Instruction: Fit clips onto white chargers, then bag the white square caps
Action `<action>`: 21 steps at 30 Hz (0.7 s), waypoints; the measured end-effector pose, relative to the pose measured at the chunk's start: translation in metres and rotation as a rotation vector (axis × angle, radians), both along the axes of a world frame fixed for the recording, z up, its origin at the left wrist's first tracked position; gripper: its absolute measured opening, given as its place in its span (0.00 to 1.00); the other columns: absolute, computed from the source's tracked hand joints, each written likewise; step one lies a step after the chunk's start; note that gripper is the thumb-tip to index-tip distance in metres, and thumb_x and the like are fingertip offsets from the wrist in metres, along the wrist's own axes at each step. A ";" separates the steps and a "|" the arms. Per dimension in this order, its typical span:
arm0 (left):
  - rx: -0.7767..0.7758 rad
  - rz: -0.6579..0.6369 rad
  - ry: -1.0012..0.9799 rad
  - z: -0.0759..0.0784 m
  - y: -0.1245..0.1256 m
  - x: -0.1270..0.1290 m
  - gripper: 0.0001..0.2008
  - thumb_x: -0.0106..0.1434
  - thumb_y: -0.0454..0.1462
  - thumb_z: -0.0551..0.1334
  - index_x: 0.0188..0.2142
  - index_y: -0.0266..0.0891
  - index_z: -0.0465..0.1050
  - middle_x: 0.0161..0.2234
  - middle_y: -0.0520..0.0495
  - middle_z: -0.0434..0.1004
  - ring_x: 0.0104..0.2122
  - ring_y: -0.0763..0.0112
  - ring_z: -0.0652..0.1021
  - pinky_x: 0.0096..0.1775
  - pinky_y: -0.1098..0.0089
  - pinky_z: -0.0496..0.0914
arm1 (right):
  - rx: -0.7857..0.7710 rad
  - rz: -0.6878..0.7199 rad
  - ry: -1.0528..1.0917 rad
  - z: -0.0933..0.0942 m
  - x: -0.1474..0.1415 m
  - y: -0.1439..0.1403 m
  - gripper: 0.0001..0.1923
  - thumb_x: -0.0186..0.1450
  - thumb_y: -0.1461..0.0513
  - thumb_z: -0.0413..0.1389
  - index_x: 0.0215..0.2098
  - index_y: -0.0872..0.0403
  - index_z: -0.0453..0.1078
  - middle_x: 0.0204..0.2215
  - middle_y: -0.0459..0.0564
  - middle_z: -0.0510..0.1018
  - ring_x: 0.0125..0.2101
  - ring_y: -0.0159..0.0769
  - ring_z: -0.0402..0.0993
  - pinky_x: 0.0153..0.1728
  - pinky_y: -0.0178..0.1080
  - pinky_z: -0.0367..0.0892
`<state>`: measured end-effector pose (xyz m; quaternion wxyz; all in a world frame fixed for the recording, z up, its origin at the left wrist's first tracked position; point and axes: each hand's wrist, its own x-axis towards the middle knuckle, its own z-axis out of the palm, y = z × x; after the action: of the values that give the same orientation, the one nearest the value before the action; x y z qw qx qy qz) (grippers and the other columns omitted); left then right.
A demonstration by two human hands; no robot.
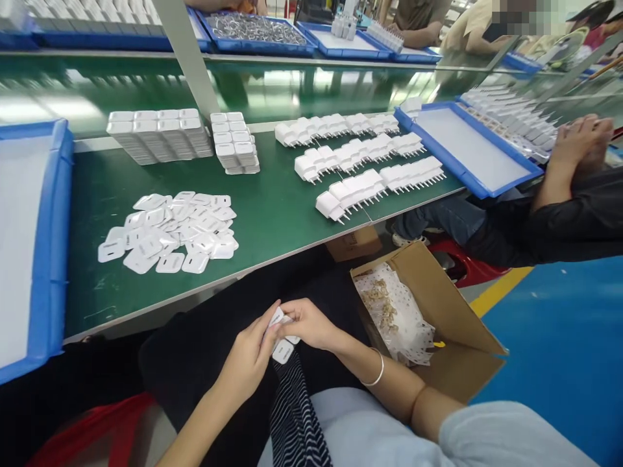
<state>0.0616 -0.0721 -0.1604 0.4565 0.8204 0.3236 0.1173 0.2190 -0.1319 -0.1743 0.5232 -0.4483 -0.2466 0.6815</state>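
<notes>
Over the lap, my left hand (248, 355) is closed around a small white plastic plate (276, 316) with rounded corners and dark print. My right hand (310, 323) pinches at the same spot from the other side, its fingertips meeting the left thumb. Just below the fingers another white plate (283, 351) shows, by the striped cloth (296, 415); fingers partly hide how the plates lie. On the green table beyond, similar white plates lie in a loose pile (148, 245). Behind that pile stand neat plate stacks (160, 135) and a smaller stack group (237, 146).
Rows of white plug housings with pins (357, 188) line the table's right part. Blue trays (53, 233) (479, 188) flank it. An open cardboard box (433, 298) with scraps stands on the floor at right. A co-worker's hands (581, 139) are at far right.
</notes>
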 end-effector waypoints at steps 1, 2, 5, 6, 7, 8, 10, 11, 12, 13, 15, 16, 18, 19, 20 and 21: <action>-0.023 -0.006 0.000 0.000 0.001 0.000 0.23 0.73 0.45 0.48 0.61 0.42 0.66 0.54 0.43 0.77 0.52 0.62 0.79 0.52 0.63 0.75 | -0.008 0.008 0.000 -0.001 0.000 -0.001 0.11 0.49 0.60 0.69 0.24 0.57 0.73 0.19 0.41 0.73 0.20 0.27 0.67 0.24 0.32 0.62; -0.038 -0.023 0.008 0.001 0.004 0.000 0.23 0.73 0.45 0.47 0.60 0.41 0.68 0.54 0.44 0.77 0.52 0.62 0.78 0.52 0.63 0.74 | -0.014 0.009 -0.001 -0.002 0.000 -0.001 0.11 0.49 0.60 0.69 0.24 0.57 0.73 0.18 0.41 0.74 0.20 0.28 0.67 0.24 0.32 0.62; 0.009 -0.065 0.059 0.012 0.013 0.000 0.21 0.73 0.46 0.48 0.56 0.43 0.72 0.53 0.46 0.78 0.52 0.63 0.78 0.54 0.64 0.72 | -0.030 0.010 -0.001 0.001 0.001 -0.003 0.14 0.48 0.59 0.70 0.26 0.57 0.74 0.20 0.43 0.75 0.21 0.29 0.69 0.24 0.33 0.64; 0.060 -0.051 0.076 0.017 0.016 0.000 0.20 0.72 0.46 0.49 0.54 0.43 0.74 0.51 0.46 0.79 0.50 0.63 0.79 0.52 0.64 0.73 | -0.035 0.005 0.004 0.003 0.001 -0.004 0.14 0.47 0.59 0.71 0.27 0.58 0.75 0.21 0.44 0.76 0.21 0.30 0.70 0.25 0.33 0.65; 0.116 -0.027 0.088 0.021 0.017 0.000 0.20 0.72 0.46 0.50 0.53 0.43 0.74 0.48 0.46 0.80 0.47 0.63 0.80 0.48 0.65 0.74 | -0.041 0.001 0.010 0.006 0.001 -0.004 0.15 0.47 0.59 0.71 0.27 0.58 0.75 0.21 0.44 0.77 0.22 0.30 0.71 0.25 0.33 0.65; 0.165 0.001 0.098 0.025 0.017 0.000 0.19 0.71 0.46 0.51 0.52 0.43 0.74 0.45 0.46 0.81 0.42 0.64 0.81 0.44 0.67 0.74 | -0.045 -0.003 0.018 0.009 0.001 -0.005 0.15 0.47 0.59 0.71 0.28 0.58 0.75 0.22 0.45 0.78 0.22 0.30 0.72 0.26 0.33 0.66; 0.228 0.031 0.117 0.031 0.016 0.001 0.17 0.71 0.44 0.51 0.48 0.41 0.74 0.37 0.47 0.82 0.33 0.67 0.81 0.35 0.70 0.73 | -0.042 -0.021 0.030 0.014 -0.001 -0.007 0.14 0.48 0.58 0.71 0.27 0.57 0.76 0.22 0.45 0.78 0.23 0.31 0.73 0.26 0.33 0.67; 0.246 0.030 0.125 0.033 0.015 0.002 0.16 0.71 0.43 0.50 0.45 0.41 0.74 0.34 0.48 0.81 0.30 0.69 0.80 0.32 0.71 0.71 | -0.033 -0.036 0.030 0.016 -0.003 -0.008 0.13 0.48 0.58 0.71 0.27 0.57 0.76 0.22 0.45 0.78 0.23 0.31 0.73 0.26 0.33 0.67; 0.256 0.023 0.128 0.035 0.013 0.003 0.15 0.72 0.42 0.50 0.41 0.40 0.73 0.31 0.50 0.80 0.27 0.70 0.79 0.30 0.72 0.70 | -0.021 -0.054 0.026 0.017 -0.004 -0.009 0.13 0.48 0.58 0.71 0.27 0.57 0.77 0.22 0.45 0.78 0.23 0.31 0.73 0.26 0.33 0.67; 0.263 0.016 0.128 0.037 0.012 0.004 0.15 0.72 0.41 0.49 0.38 0.40 0.73 0.29 0.50 0.79 0.26 0.71 0.78 0.29 0.72 0.68 | -0.007 -0.075 0.020 0.019 -0.006 -0.010 0.12 0.49 0.58 0.71 0.27 0.56 0.77 0.23 0.45 0.78 0.23 0.31 0.73 0.26 0.33 0.67; 0.279 0.022 0.095 0.040 0.011 0.005 0.14 0.71 0.38 0.49 0.35 0.40 0.71 0.27 0.51 0.76 0.25 0.72 0.76 0.29 0.73 0.67 | 0.013 -0.105 0.010 0.022 -0.009 -0.011 0.12 0.49 0.58 0.70 0.27 0.56 0.77 0.23 0.45 0.78 0.23 0.31 0.73 0.26 0.34 0.68; 0.286 0.037 0.067 0.043 0.011 0.005 0.13 0.71 0.37 0.49 0.34 0.40 0.70 0.27 0.51 0.76 0.25 0.72 0.76 0.29 0.73 0.67 | 0.014 -0.107 0.012 0.024 -0.010 -0.012 0.12 0.49 0.58 0.71 0.27 0.55 0.77 0.23 0.45 0.78 0.23 0.31 0.73 0.26 0.34 0.68; 0.305 0.082 0.017 0.049 0.011 0.005 0.12 0.71 0.35 0.50 0.35 0.40 0.70 0.27 0.51 0.75 0.25 0.74 0.75 0.29 0.74 0.66 | 0.000 -0.082 0.027 0.029 -0.009 -0.012 0.12 0.48 0.59 0.71 0.28 0.55 0.78 0.23 0.45 0.79 0.23 0.31 0.74 0.25 0.33 0.68; 0.315 0.100 0.000 0.053 0.011 0.004 0.11 0.70 0.35 0.51 0.35 0.40 0.70 0.27 0.52 0.75 0.24 0.74 0.74 0.30 0.74 0.66 | -0.014 -0.059 0.038 0.032 -0.007 -0.013 0.12 0.49 0.59 0.71 0.28 0.56 0.77 0.23 0.45 0.79 0.23 0.31 0.74 0.25 0.33 0.68; 0.328 0.111 -0.010 0.057 0.012 0.003 0.10 0.70 0.35 0.51 0.35 0.41 0.70 0.27 0.52 0.75 0.24 0.75 0.74 0.29 0.74 0.66 | -0.027 -0.033 0.048 0.035 -0.004 -0.014 0.12 0.49 0.59 0.71 0.28 0.56 0.77 0.23 0.45 0.79 0.22 0.31 0.74 0.25 0.33 0.68; 0.348 0.117 -0.007 0.061 0.014 0.000 0.10 0.70 0.35 0.51 0.35 0.41 0.70 0.26 0.53 0.75 0.24 0.75 0.74 0.29 0.74 0.66 | -0.035 -0.015 0.051 0.037 0.000 -0.016 0.11 0.49 0.59 0.71 0.28 0.56 0.77 0.22 0.45 0.79 0.22 0.30 0.74 0.24 0.32 0.68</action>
<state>0.0619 -0.0578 -0.0991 0.3014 0.8664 0.3439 0.2006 0.2190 -0.1476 -0.1369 0.5266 -0.4418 -0.2177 0.6929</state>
